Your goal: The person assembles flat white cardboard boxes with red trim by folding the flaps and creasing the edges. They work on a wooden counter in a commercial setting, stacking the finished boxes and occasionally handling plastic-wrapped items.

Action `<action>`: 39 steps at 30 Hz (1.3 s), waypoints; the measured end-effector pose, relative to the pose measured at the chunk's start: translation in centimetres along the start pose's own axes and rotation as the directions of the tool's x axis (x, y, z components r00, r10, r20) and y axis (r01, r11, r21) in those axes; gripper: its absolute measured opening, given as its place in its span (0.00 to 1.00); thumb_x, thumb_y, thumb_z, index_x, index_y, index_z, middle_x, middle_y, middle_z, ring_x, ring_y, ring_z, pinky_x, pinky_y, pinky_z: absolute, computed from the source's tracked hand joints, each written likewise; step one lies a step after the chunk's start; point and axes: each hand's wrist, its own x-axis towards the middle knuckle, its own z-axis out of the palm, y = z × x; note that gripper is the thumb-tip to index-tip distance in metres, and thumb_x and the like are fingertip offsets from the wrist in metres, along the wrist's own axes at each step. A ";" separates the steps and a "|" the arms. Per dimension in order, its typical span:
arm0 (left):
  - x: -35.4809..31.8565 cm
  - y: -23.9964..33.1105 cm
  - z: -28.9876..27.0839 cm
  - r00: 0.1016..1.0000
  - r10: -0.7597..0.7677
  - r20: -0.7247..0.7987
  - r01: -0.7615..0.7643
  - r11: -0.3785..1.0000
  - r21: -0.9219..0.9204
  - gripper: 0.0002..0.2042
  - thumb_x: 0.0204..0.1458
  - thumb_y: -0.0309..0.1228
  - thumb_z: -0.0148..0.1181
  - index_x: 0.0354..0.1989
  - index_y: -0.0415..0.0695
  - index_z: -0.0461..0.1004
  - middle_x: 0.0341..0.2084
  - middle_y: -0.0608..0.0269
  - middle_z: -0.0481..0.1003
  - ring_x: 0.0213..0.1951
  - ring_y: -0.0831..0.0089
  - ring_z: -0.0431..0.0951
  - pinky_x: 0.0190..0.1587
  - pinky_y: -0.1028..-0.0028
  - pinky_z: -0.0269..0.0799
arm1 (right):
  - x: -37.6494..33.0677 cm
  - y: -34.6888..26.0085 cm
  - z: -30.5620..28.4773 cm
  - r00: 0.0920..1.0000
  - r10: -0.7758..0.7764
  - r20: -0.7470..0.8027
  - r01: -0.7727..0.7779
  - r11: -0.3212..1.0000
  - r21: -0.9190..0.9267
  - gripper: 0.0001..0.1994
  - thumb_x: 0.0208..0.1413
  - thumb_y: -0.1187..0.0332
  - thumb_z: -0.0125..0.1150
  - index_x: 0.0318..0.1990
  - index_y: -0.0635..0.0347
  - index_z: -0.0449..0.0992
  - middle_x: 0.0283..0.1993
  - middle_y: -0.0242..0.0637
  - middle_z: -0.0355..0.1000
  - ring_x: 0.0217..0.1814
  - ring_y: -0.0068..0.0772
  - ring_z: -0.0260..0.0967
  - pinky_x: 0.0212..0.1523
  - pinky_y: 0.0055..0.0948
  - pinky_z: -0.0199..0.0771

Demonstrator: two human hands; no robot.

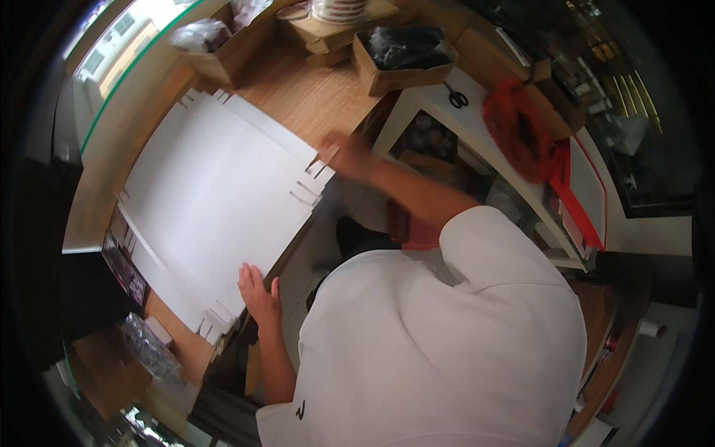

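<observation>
A large flat white cardboard sheet (216, 182) with slotted flaps at its corners lies on the wooden table. It looks like an unfolded box, and further white edges show along its side. My left hand (261, 298) rests on its near edge, fingers stretched out flat, thumb apart. Over the slotted corner flap at the sheet's right side is my right hand (344, 155), smeared by motion. Its fingers look bent toward the flap, but whether they grip it cannot be made out.
On the wooden table (298, 93), an open cardboard box (402, 78) holds something wrapped in black plastic. Black scissors (456, 95) and a red plastic bag (514, 127) lie on the white cabinet to the right. Clear plastic packaging (153, 350) sits at the lower left.
</observation>
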 end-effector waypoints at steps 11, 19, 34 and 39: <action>-1.0 -4.1 -0.9 1.000 0.016 0.010 -0.016 1.000 -0.025 0.20 0.48 0.24 0.61 0.51 0.37 0.70 0.54 0.51 0.67 0.55 0.55 0.67 0.56 0.63 0.66 | -5.1 -0.7 8.6 0.750 -0.558 0.357 0.644 0.739 -0.197 0.11 0.49 0.72 0.57 0.42 0.62 0.72 0.58 0.41 0.67 0.65 0.42 0.60 0.62 0.36 0.62; -0.6 -4.7 -2.3 1.000 0.017 0.003 -0.016 0.992 -0.126 0.12 0.51 0.23 0.59 0.45 0.38 0.73 0.42 0.54 0.74 0.45 0.57 0.73 0.45 0.65 0.72 | -3.1 -1.4 6.3 0.675 -0.617 0.405 0.710 0.693 -0.128 0.02 0.48 0.71 0.55 0.29 0.58 0.69 0.37 0.36 0.69 0.45 0.40 0.68 0.46 0.35 0.69; 4.1 -6.6 -1.4 0.985 -0.175 0.014 0.173 0.981 0.094 0.06 0.53 0.34 0.56 0.36 0.47 0.72 0.31 0.58 0.73 0.38 0.60 0.74 0.38 0.63 0.68 | 0.9 -5.2 11.3 0.823 -0.190 0.535 0.291 0.950 -0.110 0.06 0.49 0.72 0.56 0.35 0.57 0.75 0.33 0.45 0.73 0.42 0.50 0.70 0.43 0.44 0.70; 3.0 -6.8 -0.7 0.948 0.312 -0.064 -0.304 0.946 0.118 0.11 0.46 0.30 0.61 0.38 0.43 0.73 0.39 0.59 0.72 0.43 0.64 0.72 0.45 0.67 0.67 | 1.4 -5.7 11.4 0.846 -0.469 0.253 0.531 0.783 -0.326 0.13 0.43 0.68 0.66 0.38 0.55 0.75 0.38 0.38 0.68 0.44 0.42 0.65 0.44 0.35 0.66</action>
